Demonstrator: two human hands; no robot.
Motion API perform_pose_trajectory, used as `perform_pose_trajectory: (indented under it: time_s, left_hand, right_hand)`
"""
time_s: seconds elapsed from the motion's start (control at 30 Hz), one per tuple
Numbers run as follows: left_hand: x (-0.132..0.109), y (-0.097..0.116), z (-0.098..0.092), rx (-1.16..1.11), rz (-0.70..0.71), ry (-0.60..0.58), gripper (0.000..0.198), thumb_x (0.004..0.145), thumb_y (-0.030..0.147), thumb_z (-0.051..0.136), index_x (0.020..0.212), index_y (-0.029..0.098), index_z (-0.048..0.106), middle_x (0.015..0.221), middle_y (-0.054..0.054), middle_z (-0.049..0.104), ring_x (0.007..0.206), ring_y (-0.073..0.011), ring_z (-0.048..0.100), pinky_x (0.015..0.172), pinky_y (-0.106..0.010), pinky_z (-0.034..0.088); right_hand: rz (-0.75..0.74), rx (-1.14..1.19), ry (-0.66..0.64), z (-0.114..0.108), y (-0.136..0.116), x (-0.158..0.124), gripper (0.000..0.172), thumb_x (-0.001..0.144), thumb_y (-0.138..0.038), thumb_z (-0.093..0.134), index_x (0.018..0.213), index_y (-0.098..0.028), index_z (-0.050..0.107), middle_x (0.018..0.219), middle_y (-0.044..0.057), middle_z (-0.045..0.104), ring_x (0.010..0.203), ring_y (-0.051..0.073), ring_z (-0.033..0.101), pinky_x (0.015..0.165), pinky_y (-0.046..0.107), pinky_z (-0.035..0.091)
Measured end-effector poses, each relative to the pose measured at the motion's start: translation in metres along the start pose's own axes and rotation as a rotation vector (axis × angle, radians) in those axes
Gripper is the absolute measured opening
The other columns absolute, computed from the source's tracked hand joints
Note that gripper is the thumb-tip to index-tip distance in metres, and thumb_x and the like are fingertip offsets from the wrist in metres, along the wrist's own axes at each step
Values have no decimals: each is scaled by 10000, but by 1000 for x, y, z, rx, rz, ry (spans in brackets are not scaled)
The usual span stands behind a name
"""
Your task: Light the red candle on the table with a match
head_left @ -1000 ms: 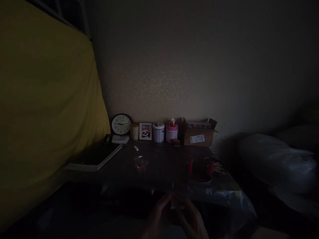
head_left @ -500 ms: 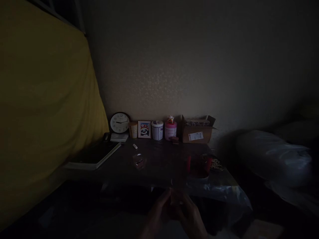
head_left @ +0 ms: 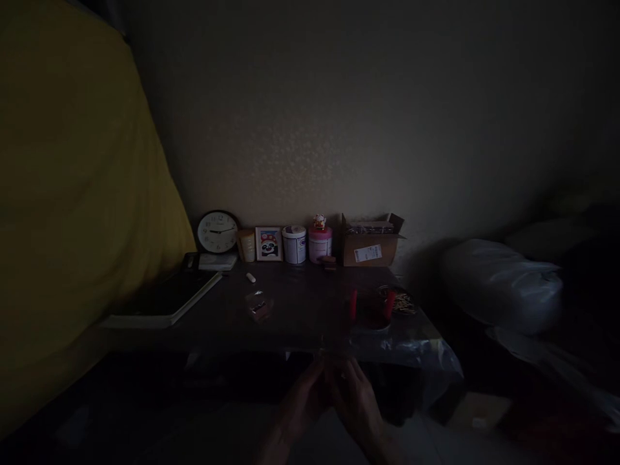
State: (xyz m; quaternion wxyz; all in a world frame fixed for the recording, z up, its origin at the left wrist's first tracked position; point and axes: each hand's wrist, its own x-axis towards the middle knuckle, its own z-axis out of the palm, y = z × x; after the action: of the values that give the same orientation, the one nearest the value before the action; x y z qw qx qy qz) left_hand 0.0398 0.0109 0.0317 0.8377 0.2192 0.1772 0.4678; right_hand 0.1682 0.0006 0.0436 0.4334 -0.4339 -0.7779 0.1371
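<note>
Both my hands are close together at the table's near edge, in dim light. My left hand (head_left: 305, 394) has its fingers curled inward, meeting my right hand (head_left: 356, 400), whose fingers are bent too. Whatever lies between them is too dark to make out. Beyond them on the dark table (head_left: 300, 303), a small clear packet with something reddish-brown (head_left: 259, 306) lies to the left. To the right stands a dark holder with two red uprights (head_left: 371, 313). A dish of thin sticks (head_left: 403, 301) sits beside it.
Along the wall stand a round clock (head_left: 217, 232), a panda picture frame (head_left: 269, 244), a white tin (head_left: 294, 245), a pink tin (head_left: 320, 245) and an open cardboard box (head_left: 369, 248). A large book (head_left: 169, 300) lies left, near a yellow curtain (head_left: 82, 168). Plastic bags (head_left: 504, 284) are at right.
The view has shifted a little, so the table and its things appear further left and slightly higher. My hands stay together at the near edge.
</note>
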Motion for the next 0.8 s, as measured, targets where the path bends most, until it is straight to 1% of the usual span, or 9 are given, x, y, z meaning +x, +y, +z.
perform_pose_trajectory:
  time_s: [0.07, 0.17, 0.33, 0.4, 0.47, 0.53, 0.6, 0.7, 0.8]
  left_hand:
    - [2, -2, -2, 6, -4, 15, 314, 825, 347, 526, 1034, 139, 635, 994, -91, 675, 960, -207, 594, 795, -277, 422]
    - [3, -2, -6, 15, 19, 35, 315, 814, 345, 546, 1036, 139, 633, 986, -96, 677, 963, -214, 594, 824, -294, 416]
    - [-2, 6, -3, 41, 13, 95, 303, 811, 333, 547, 1007, 124, 643, 908, -95, 696, 917, -220, 613, 799, -296, 421]
    - [-4, 9, -2, 46, -16, 115, 323, 812, 343, 535, 980, 93, 654, 880, -109, 701, 882, -224, 622, 786, -301, 426]
    - [-4, 9, -3, 35, -38, 122, 326, 812, 339, 527, 964, 83, 661, 882, -116, 704, 864, -221, 623, 783, -308, 428]
    - [-3, 7, -7, 18, -55, 134, 289, 803, 313, 538, 955, 102, 667, 899, -102, 705, 858, -204, 619, 779, -297, 425]
    - [-1, 4, -11, 49, -66, 193, 235, 783, 283, 561, 925, 135, 675, 889, -74, 706, 818, -173, 615, 736, -271, 420]
    - [1, -1, -17, 228, -64, 283, 194, 753, 298, 583, 866, 172, 677, 807, -30, 689, 673, -124, 583, 592, -239, 376]
    - [0, -3, -18, 355, -37, 283, 175, 725, 320, 607, 815, 182, 665, 683, 8, 639, 562, -97, 518, 505, -232, 295]
  right_hand:
    - [10, 6, 18, 1, 1, -1, 354, 832, -114, 436, 1153, -240, 515, 1085, 64, 573, 976, 184, 573, 820, 286, 493]
    - [3, 42, 19, -1, -1, 0, 349, 850, -128, 424, 1165, -252, 508, 1113, 65, 563, 1014, 183, 558, 851, 292, 479]
    - [6, 187, -103, -14, -8, 6, 310, 820, -197, 524, 1126, -245, 546, 1174, 60, 543, 1080, 192, 526, 868, 292, 470]
    - [49, 259, -121, -19, -5, 8, 238, 813, -246, 549, 1047, -231, 588, 1142, 56, 571, 1051, 195, 546, 839, 283, 483]
    - [131, 284, -78, -22, 2, 10, 183, 833, -283, 520, 973, -214, 615, 1048, 55, 621, 974, 190, 585, 791, 271, 495]
    - [216, 259, -21, -24, 10, 10, 193, 845, -299, 490, 943, -204, 626, 962, 53, 653, 904, 185, 610, 758, 264, 497]
    - [266, 217, -7, -24, 17, 10, 205, 842, -302, 484, 937, -206, 638, 926, 50, 667, 869, 183, 620, 740, 259, 496]
    - [262, 169, -43, -22, 23, 9, 186, 822, -267, 501, 913, -210, 654, 903, 41, 676, 841, 175, 625, 721, 250, 490]
    - [218, 128, -95, -18, 23, 9, 171, 813, -219, 503, 893, -209, 654, 884, 27, 675, 816, 157, 623, 711, 237, 475]
